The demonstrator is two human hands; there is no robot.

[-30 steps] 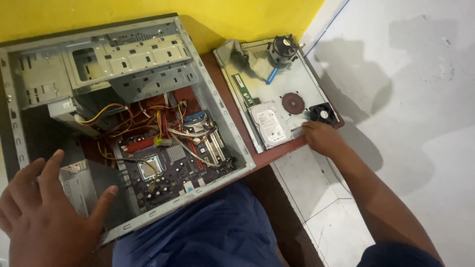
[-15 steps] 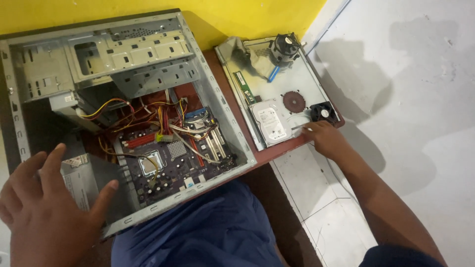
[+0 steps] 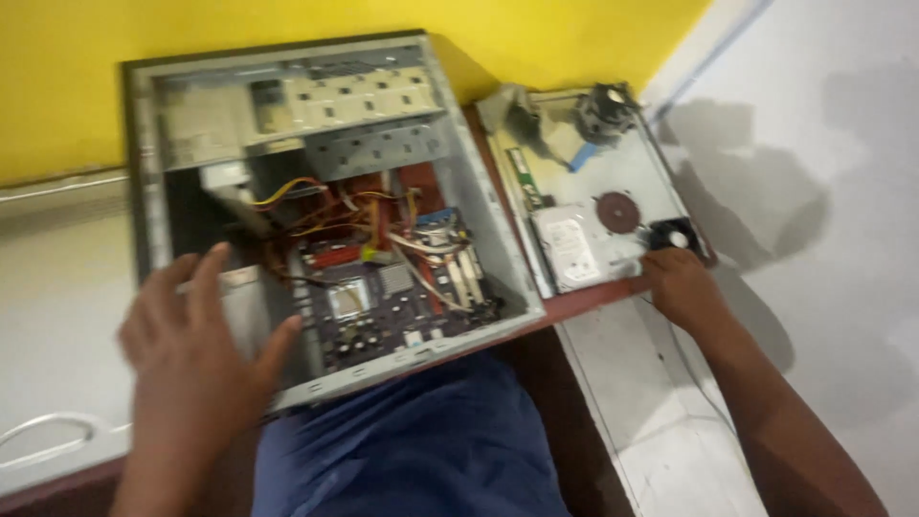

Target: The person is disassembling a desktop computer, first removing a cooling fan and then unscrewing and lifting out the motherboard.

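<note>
An open grey computer case (image 3: 144,172) lies on its side across my lap, showing its motherboard (image 3: 383,306) and a tangle of coloured cables (image 3: 325,206). My left hand (image 3: 201,345) is spread open on the case's near left corner, holding nothing. My right hand (image 3: 680,287) rests at the near corner of the removed side panel (image 3: 632,172), right beside a small black fan (image 3: 675,235). Its fingers are curled under, so I cannot tell whether it grips anything.
The side panel carries a hard drive (image 3: 567,247), a round brown disc (image 3: 616,208), a memory stick (image 3: 522,172) and a cooler fan (image 3: 605,103). A yellow wall (image 3: 287,24) is behind. A white cable (image 3: 48,431) lies on the pale floor at left.
The view has swung left, so everything sits further right in frame. My left hand has shifted up along the case's near left side. My right hand stays by the small fan.
</note>
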